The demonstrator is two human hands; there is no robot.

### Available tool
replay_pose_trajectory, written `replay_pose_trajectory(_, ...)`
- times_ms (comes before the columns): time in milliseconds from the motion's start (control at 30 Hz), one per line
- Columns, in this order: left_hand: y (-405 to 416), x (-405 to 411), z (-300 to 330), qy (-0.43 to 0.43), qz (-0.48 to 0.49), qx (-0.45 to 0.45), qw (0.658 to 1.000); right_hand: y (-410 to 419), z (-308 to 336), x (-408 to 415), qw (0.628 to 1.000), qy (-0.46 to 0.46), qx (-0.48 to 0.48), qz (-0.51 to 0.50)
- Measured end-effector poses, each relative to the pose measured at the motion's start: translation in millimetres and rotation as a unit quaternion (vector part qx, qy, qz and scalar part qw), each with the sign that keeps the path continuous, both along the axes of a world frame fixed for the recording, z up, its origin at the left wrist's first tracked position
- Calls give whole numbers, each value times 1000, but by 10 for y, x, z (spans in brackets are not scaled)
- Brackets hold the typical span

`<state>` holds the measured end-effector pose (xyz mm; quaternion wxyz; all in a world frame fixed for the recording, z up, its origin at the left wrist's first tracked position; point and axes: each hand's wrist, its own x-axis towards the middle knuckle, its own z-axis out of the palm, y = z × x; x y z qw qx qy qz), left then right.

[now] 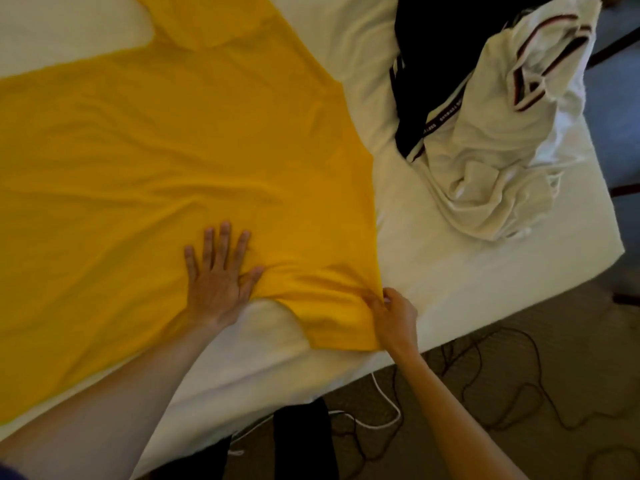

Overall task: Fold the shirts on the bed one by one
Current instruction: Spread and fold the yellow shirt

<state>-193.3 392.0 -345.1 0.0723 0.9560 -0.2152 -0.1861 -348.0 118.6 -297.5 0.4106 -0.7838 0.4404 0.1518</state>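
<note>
A large yellow shirt (166, 143) lies spread across the white bed (467, 271), wrinkled near the front edge. My left hand (218, 271) presses flat on the shirt with fingers straight and spread. My right hand (393, 315) pinches the shirt's near right corner at the bed's front edge. A crumpled white shirt with dark stripes (498, 140) lies on the right part of the bed, over a dark navy shirt (440, 53).
The bed's right corner ends at about (620, 251). Below it is brown patterned carpet (519, 393) with a white cable (388, 407) lying on it. My dark trouser legs (301, 441) stand against the bed's front edge.
</note>
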Motion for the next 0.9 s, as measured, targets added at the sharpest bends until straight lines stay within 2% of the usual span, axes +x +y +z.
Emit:
replay_pose_trajectory(167,14,-26,-4,-4,3,-8,1000,30,63,-312,1000,-17,-10,-3)
replay_pose_trajectory(300,26,-27,13,1,1,-13,1000,17,188,-255,993,53,-98,-24)
replay_pose_trajectory(333,27,-33,19,2,-1,-13,1000,117,224,-201,989,45,-137,-20)
replay_pose_trajectory(433,82,-87,39,2,-18,-16,1000,564,267,64,970,-95,-193,112)
replay_pose_trajectory(533,309,-205,36,-10,-9,-13,1000,1071,145,495,919,-188,-148,312)
replay_pose_trajectory(667,967,-311,26,-24,45,8,999,1645,-162,1017,839,-187,-160,485)
replay_pose_trajectory(733,1399,-362,72,-31,68,26,997,1789,-283,1094,830,-123,-202,505)
replay_pose_trajectory(800,1857,-462,139,-35,147,53,987,1879,-351,1038,831,-73,-252,490)
replay_pose_trajectory(833,2067,-501,178,-25,230,66,971,1921,-363,1009,837,-66,-264,474)
replay_pose_trajectory(900,2322,-483,238,-24,403,68,912,2012,-365,1065,859,-89,-253,437)
